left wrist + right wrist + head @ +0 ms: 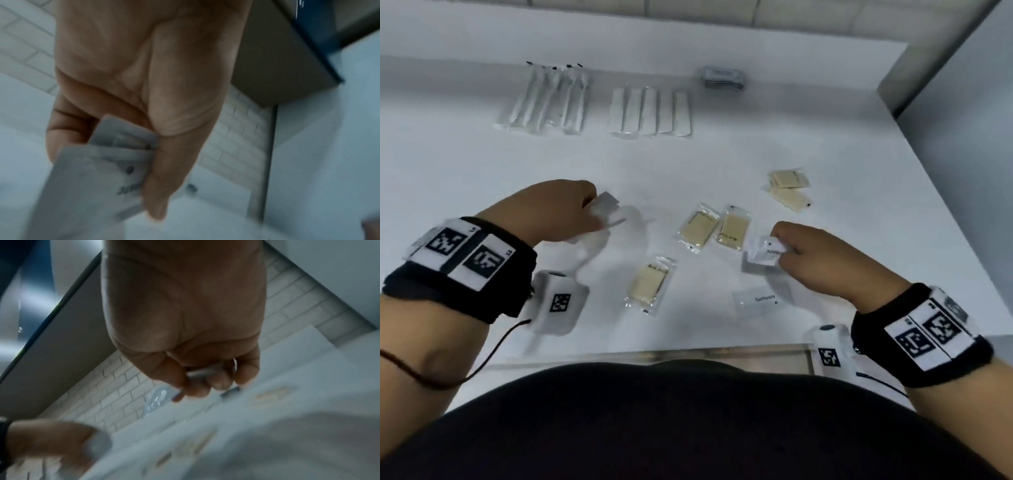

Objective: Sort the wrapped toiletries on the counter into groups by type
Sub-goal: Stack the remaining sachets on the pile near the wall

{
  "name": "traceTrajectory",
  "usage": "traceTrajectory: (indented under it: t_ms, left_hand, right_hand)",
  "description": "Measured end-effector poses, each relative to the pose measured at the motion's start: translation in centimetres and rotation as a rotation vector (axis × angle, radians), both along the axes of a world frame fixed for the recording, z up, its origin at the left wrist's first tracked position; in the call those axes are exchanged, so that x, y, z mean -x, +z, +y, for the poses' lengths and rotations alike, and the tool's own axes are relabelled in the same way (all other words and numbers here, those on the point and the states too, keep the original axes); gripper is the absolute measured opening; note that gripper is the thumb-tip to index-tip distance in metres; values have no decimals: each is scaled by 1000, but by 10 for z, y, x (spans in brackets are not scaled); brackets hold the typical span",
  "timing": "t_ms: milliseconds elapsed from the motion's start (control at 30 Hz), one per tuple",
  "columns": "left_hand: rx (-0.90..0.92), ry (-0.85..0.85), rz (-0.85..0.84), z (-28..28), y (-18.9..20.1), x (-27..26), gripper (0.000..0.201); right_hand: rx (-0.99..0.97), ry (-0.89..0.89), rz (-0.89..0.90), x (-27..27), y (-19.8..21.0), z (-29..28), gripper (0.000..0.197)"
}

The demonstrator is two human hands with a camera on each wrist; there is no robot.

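Note:
My left hand (pixel 594 214) hovers over the counter's left-middle and pinches two white sachets (pixel 98 175) between thumb and fingers; their corners stick out of the hand (pixel 607 204). Over on the right, my right hand (pixel 782 245) pinches one white sachet (pixel 762 253) just above the counter, with its edge showing between the fingers (pixel 200 374). A white sachet marked Toothpaste (pixel 760 301) lies flat below that hand. Several yellowish soap packets lie loose: two side by side (pixel 698 228), one nearer me (pixel 650 284), two at the right (pixel 789 188).
Along the back stand a row of wrapped toothbrushes (pixel 544 99), a row of flat white packets (pixel 650 113) and a small grey stack (pixel 722 77). The white counter (pixel 876 212) meets a wall on the right. Its front edge is close to my body.

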State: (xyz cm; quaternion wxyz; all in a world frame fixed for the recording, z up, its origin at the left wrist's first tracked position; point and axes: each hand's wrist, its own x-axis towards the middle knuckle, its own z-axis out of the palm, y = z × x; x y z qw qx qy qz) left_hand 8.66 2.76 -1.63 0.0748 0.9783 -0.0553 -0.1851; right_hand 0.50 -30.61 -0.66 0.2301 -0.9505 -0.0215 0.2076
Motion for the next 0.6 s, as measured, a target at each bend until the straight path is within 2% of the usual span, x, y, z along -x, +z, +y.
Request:
traceTrajectory:
  t_ms: [33,200,333,400,467,600]
  left_hand:
    - [86,13,-26,-8,3,3,28]
    - [377,46,25,-46,14,5,16]
    - [480,50,39,-70,10,4,15]
    - [463,36,34,-80,6,3,13]
    - [357,-14,15,-86,3,2,11]
    - [67,-92,37,-83,3,3,38]
  right_hand:
    - [27,31,-2,9,-4,1,4]
    - [246,226,-63,30,-39,9,43]
    - [407,325,-195,22,-51,3,47]
    - [466,348,-193,15,-51,1,45]
    - [455,350,-162,9,-50,1,35]
    - [312,233,-52,1,-45,-2,23]
